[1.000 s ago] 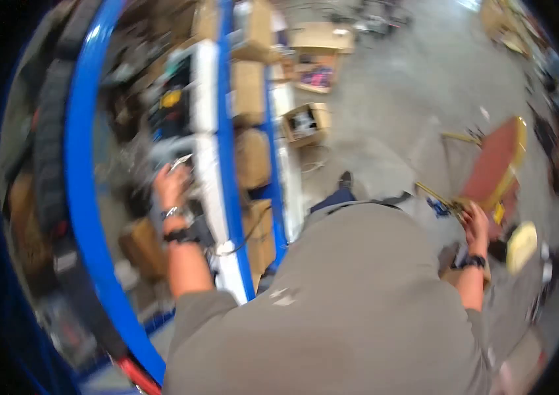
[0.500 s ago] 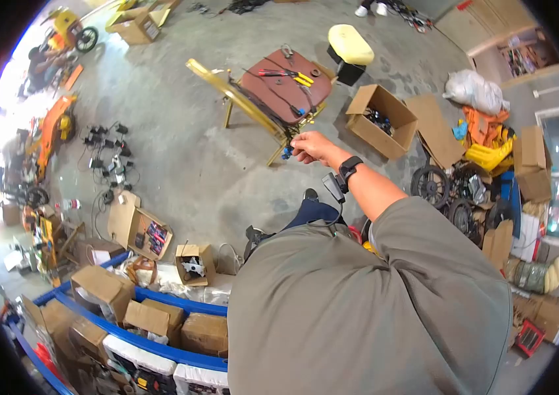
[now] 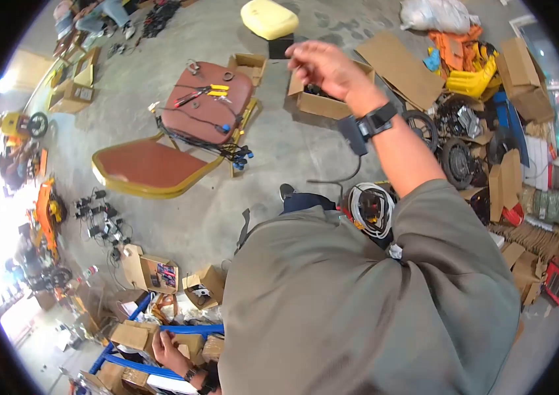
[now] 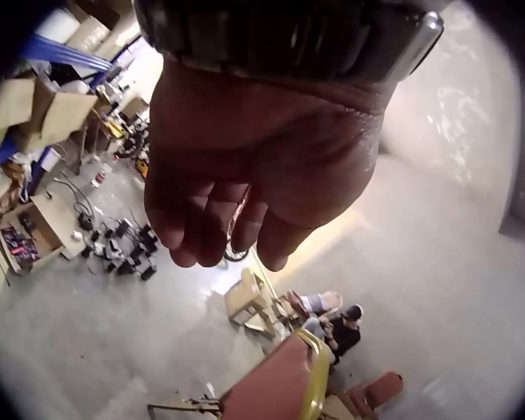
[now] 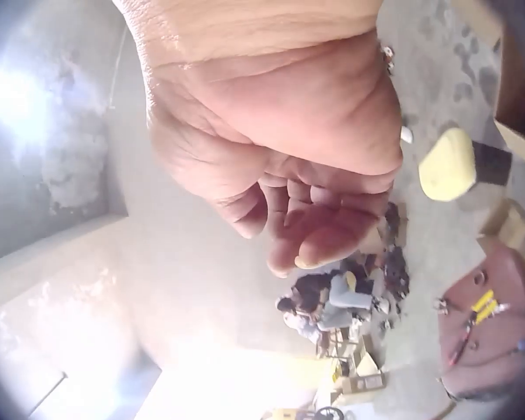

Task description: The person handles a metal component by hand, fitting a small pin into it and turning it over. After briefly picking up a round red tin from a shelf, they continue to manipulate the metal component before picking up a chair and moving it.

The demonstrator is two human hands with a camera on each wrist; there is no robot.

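Observation:
My right hand (image 3: 325, 69) is raised in front of a cardboard box (image 3: 319, 105), with loosely bent fingers and nothing held. In the right wrist view its palm and fingertips show bare. My left hand (image 3: 171, 355) hangs low at the left, over the blue shelf rack (image 3: 141, 364) in the head view; its fingers (image 4: 212, 241) curl loosely around nothing. A chair with a red-brown seat (image 3: 204, 108) and a gold-framed backrest (image 3: 154, 168) stands ahead. On the seat lie yellow-handled pliers (image 3: 218, 87) and a cable. A black wire bundle with blue connectors (image 3: 243, 157) hangs at the chair's edge.
A white helmet (image 3: 370, 209) sits beside my body on the right. Wheels (image 3: 457, 161) and orange and yellow parts (image 3: 467, 66) are piled beyond it. A yellow cushion-like piece (image 3: 269, 18) stands at the back. Black devices with cables (image 3: 100, 214) lie on the floor at left.
My right hand has left the wire bundle at the chair and risen away to the right. The left hand is off the shelf items where it was earlier. The head view has turned right.

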